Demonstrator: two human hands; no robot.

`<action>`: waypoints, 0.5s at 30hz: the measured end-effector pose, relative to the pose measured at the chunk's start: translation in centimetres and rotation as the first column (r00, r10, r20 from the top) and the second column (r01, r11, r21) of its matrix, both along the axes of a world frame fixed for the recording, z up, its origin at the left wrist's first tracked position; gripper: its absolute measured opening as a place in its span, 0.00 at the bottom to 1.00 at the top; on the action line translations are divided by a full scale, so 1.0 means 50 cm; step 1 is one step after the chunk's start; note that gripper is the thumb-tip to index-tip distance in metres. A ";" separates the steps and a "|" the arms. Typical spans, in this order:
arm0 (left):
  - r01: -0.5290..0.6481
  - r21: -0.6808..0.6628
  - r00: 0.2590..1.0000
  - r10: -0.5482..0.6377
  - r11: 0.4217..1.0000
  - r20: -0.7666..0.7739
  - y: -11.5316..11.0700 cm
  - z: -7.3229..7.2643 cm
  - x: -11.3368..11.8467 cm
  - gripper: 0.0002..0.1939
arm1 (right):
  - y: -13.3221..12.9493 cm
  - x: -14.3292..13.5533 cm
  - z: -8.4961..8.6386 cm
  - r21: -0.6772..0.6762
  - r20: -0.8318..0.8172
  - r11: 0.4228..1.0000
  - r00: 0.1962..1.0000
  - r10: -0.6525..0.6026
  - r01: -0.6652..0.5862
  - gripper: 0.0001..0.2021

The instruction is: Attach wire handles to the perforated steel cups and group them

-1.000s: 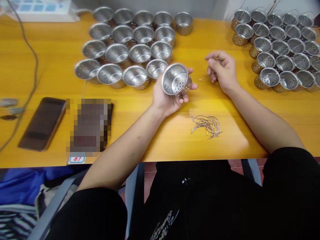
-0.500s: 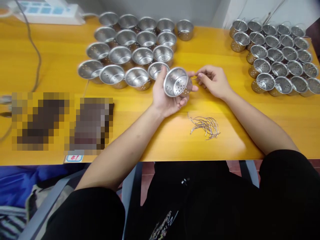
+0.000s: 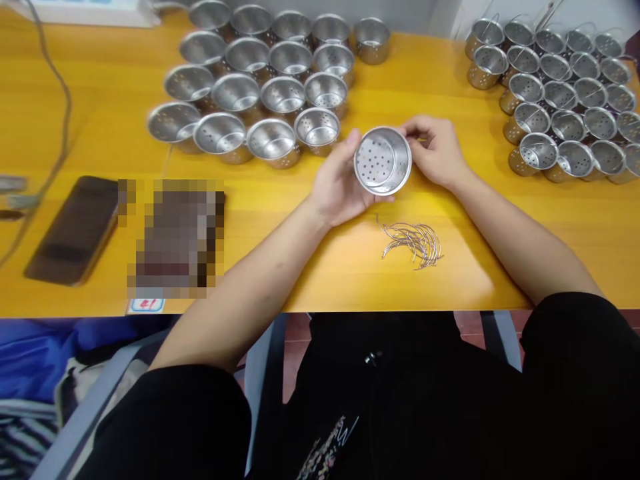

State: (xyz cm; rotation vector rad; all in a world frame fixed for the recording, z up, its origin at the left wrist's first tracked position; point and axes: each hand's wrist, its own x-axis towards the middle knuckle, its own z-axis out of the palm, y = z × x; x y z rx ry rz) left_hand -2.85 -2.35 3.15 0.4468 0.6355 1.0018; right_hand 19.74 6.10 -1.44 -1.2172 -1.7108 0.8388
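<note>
My left hand (image 3: 337, 183) is wrapped round a small perforated metal cup (image 3: 383, 160). The cup is tilted so its open mouth and holed base face me. At the cup's right side, my right hand (image 3: 433, 148) is closed in a pinch; half a second ago a thin curved wire showed between its fingertips, which the cup's rim now partly hides. Below the hands, a loose pile of curved metal wires (image 3: 413, 243) lies on the yellow table (image 3: 325, 280).
Rows of similar cups (image 3: 273, 141) stand beyond my left hand. Another group of cups, with wires across them (image 3: 539, 152), stands at the right. On the left lie a phone (image 3: 75, 230), a blurred-out dark object (image 3: 173, 233) and a grey cable (image 3: 63, 100).
The cup has moved right and turned so its mouth faces me more squarely. My right hand has come closer against its side. The view has shifted slightly.
</note>
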 end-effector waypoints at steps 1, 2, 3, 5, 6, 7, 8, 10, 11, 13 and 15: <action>-0.028 -0.036 1.000 0.028 0.999 -0.014 -0.001 0.004 0.002 0.41 | 0.002 -0.001 0.001 0.023 0.013 1.000 1.000 -0.018 0.018 0.17; -0.070 -0.050 0.997 0.069 0.996 -0.028 -0.001 0.008 0.004 0.38 | 0.005 -0.001 0.001 0.045 0.026 0.998 0.999 -0.036 0.035 0.16; -0.111 -0.036 0.993 0.109 0.993 -0.041 0.000 0.011 0.005 0.35 | 0.008 -0.001 0.001 0.065 0.035 0.997 0.998 -0.055 0.053 0.15; -0.197 0.083 0.979 0.200 0.977 -0.040 0.009 0.012 0.001 0.30 | 0.015 0.002 -0.004 0.093 0.029 0.992 0.995 -0.094 0.091 0.14; -0.242 0.162 0.968 0.248 0.957 -0.023 0.016 0.012 -0.003 0.27 | 0.019 0.004 -0.008 0.101 0.015 0.989 0.994 -0.109 0.107 0.14; -0.294 0.232 0.954 0.301 0.927 0.007 0.024 0.012 -0.009 0.25 | 0.022 0.006 -0.013 0.108 -0.003 0.987 0.993 -0.120 0.120 0.15; -0.347 0.291 0.935 0.352 0.891 0.039 0.033 0.012 -0.016 0.23 | 0.026 0.009 -0.018 0.115 -0.025 0.985 0.992 -0.126 0.128 0.15; -0.436 0.305 0.896 0.439 0.847 0.062 0.049 0.017 -0.030 0.27 | 0.031 0.014 -0.026 0.128 -0.076 0.983 0.989 -0.124 0.133 0.15; -0.470 0.323 0.875 0.482 0.821 0.048 0.054 0.023 -0.036 0.31 | 0.033 0.015 -0.029 0.131 -0.100 0.982 0.987 -0.122 0.135 0.15; -0.513 0.375 0.834 0.552 0.772 0.003 0.055 0.039 -0.043 0.40 | 0.034 0.016 -0.032 0.131 -0.137 0.982 0.983 -0.120 0.139 0.14; -0.507 0.381 0.824 0.564 0.773 -0.048 0.047 0.059 -0.044 0.46 | 0.033 0.015 -0.032 0.127 -0.147 0.981 0.981 -0.125 0.144 0.14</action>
